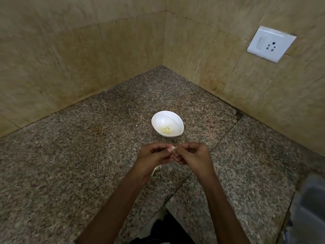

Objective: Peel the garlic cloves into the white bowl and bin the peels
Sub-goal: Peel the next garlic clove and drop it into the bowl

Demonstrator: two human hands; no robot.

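A white bowl (167, 123) stands on the speckled granite counter (70, 164) and holds several peeled, pale yellow garlic cloves (165, 129). Just in front of the bowl, my left hand (153, 155) and my right hand (191, 155) meet above the counter. Both pinch one small garlic clove (173, 149) between their fingertips; most of it is hidden by the fingers. A strip of pale peel (156, 169) shows below my left hand. No bin shows in this view.
The counter fills a corner between two beige tiled walls. A white switch and socket plate (271, 44) sits on the right wall. The counter's front edge (158, 210) is cut in at the bottom centre. A blurred grey object (309, 208) lies at the lower right.
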